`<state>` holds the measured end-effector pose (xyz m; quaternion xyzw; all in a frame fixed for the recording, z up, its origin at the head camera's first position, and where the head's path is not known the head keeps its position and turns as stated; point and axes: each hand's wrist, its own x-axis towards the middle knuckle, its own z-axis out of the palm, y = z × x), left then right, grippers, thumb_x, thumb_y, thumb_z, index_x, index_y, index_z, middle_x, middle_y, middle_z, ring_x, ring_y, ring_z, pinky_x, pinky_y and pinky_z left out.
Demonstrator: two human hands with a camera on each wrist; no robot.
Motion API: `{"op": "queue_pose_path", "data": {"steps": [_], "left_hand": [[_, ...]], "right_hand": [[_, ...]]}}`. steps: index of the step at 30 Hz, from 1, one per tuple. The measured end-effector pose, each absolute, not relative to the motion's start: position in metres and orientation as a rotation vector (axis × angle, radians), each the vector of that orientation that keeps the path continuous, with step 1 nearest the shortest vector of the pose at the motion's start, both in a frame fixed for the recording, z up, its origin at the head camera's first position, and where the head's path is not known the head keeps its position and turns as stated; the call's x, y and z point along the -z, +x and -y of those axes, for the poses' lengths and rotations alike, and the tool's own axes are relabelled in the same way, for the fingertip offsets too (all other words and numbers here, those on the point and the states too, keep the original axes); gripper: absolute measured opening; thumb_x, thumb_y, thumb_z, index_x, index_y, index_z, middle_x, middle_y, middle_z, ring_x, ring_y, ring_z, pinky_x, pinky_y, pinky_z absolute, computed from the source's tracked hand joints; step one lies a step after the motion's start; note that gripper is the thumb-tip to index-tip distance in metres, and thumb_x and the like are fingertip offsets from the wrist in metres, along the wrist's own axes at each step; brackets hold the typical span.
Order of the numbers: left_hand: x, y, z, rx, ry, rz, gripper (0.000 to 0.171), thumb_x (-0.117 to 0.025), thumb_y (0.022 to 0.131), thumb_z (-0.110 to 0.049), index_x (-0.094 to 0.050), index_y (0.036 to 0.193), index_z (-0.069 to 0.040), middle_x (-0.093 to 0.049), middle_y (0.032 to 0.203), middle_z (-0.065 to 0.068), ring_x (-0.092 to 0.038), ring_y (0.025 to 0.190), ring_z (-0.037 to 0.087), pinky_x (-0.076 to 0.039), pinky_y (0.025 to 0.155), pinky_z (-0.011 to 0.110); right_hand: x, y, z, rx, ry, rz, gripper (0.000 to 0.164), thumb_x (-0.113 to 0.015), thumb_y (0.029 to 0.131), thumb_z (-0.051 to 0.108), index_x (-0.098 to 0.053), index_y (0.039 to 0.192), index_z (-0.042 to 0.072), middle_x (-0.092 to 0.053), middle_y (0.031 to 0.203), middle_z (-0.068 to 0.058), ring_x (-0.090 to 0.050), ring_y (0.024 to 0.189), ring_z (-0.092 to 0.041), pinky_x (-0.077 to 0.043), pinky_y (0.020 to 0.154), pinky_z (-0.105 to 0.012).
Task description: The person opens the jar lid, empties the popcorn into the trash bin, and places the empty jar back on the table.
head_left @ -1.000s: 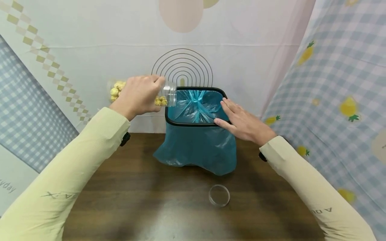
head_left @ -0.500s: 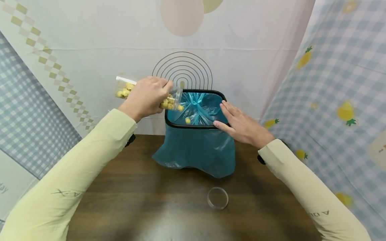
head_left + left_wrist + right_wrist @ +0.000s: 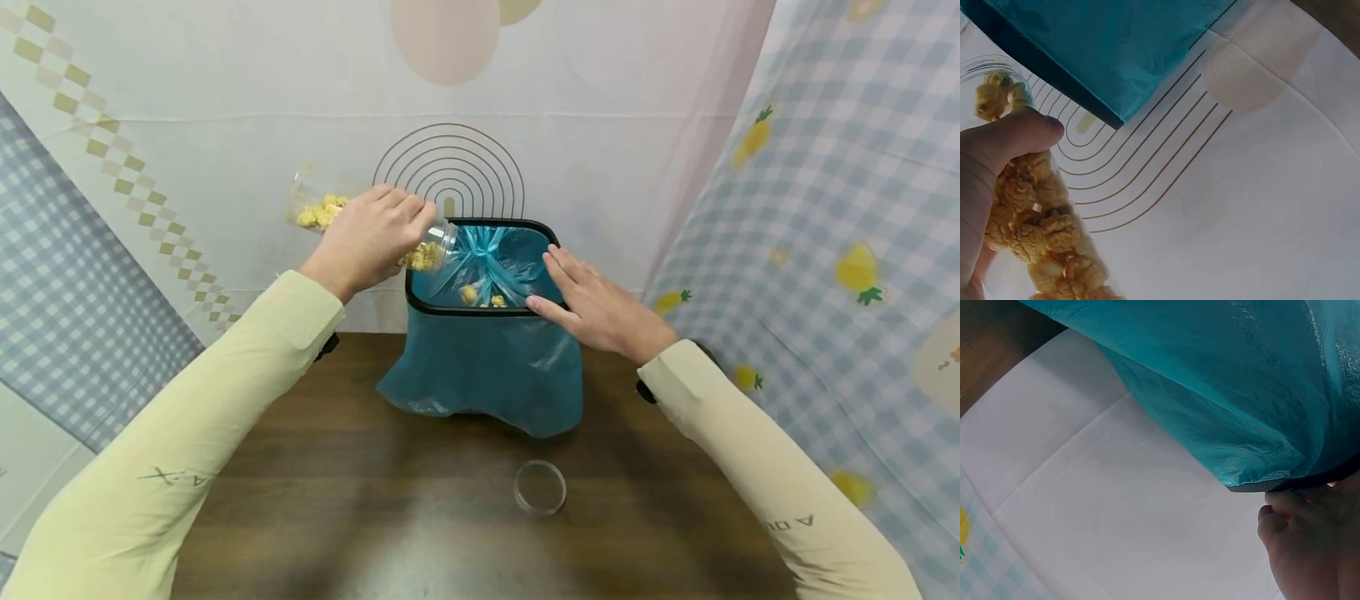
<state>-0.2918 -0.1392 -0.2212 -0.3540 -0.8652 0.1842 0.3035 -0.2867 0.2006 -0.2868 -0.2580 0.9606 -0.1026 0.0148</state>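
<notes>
My left hand (image 3: 372, 237) grips a clear plastic jar (image 3: 441, 240) that lies nearly sideways. Its uncapped mouth hangs over the left rim of a trash bin (image 3: 480, 311) lined with a teal plastic bag (image 3: 491, 371). Yellow popcorn (image 3: 321, 213) fills part of the jar; in the left wrist view, my thumb (image 3: 1025, 131) presses along the jar's side. Loose popcorn pieces (image 3: 469, 293) lie inside on the bag. At the right rim rests my right hand (image 3: 600, 304), fingers extended and thumb spread. The right wrist view shows its fingertips (image 3: 1272, 519) against the black rim.
A clear round lid (image 3: 540, 487) lies on the dark wooden table (image 3: 360, 500), in front of the bin. Close behind stands a white printed cloth wall (image 3: 300, 108). Blue checkered cloth (image 3: 810, 208) hangs on the right, with more on the left.
My left hand has shifted the jar slightly right, further over the bin. Popcorn pieces have dropped out of the jar onto the bag. My right hand stays at the rim.
</notes>
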Motion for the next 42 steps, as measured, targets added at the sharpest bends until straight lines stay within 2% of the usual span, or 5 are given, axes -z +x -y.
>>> {"op": "queue_pose_path", "data": {"steps": [12,19,26,35,42], "left_hand": [[0.221,-0.295,0.135,-0.589,-0.992,2.185,0.048,-0.081,0.086,0.006,-0.063,0.131,0.004,-0.073,0.128,0.019,-0.071,0.118,0.036,-0.053,0.112,0.046],[0.218,-0.296,0.135,-0.662,-1.032,2.065,0.048,-0.081,0.086,0.006,-0.064,0.130,0.004,-0.074,0.123,0.016,-0.071,0.114,0.033,-0.054,0.109,0.043],[0.216,-0.298,0.131,-0.835,-1.053,1.851,0.032,-0.079,0.090,0.002,-0.070,0.120,-0.001,-0.076,0.114,0.013,-0.071,0.103,0.027,-0.057,0.097,0.036],[0.219,-0.300,0.120,-0.873,-1.076,1.736,0.018,-0.069,0.098,0.001,-0.073,0.115,-0.003,-0.078,0.110,0.011,-0.070,0.100,0.025,-0.056,0.095,0.033],[0.214,-0.297,0.114,-0.896,-1.062,1.804,0.025,-0.073,0.097,-0.001,-0.072,0.121,-0.002,-0.076,0.114,0.013,-0.071,0.104,0.026,-0.056,0.098,0.035]], "right_hand": [[0.287,-0.287,-0.200,0.298,-0.796,-2.997,0.095,-0.030,0.104,0.076,-0.001,0.170,0.015,0.005,0.180,-0.006,0.000,0.168,-0.031,-0.011,0.134,-0.059],[0.287,-0.285,-0.200,0.311,-0.795,-2.994,0.095,-0.031,0.104,0.075,-0.003,0.170,0.014,0.005,0.180,-0.006,-0.001,0.168,-0.032,-0.012,0.133,-0.060],[0.287,-0.286,-0.200,0.308,-0.795,-2.995,0.095,-0.030,0.104,0.076,-0.001,0.170,0.014,0.005,0.180,-0.007,-0.001,0.167,-0.034,-0.011,0.133,-0.061],[0.287,-0.286,-0.201,0.285,-0.805,-2.998,0.095,-0.029,0.104,0.076,-0.001,0.170,0.014,0.004,0.180,-0.007,0.000,0.168,-0.030,-0.010,0.134,-0.058],[0.287,-0.287,-0.203,0.300,-0.792,-2.991,0.095,-0.029,0.103,0.076,-0.001,0.170,0.014,0.005,0.180,-0.007,0.000,0.168,-0.032,-0.011,0.133,-0.061]]}}
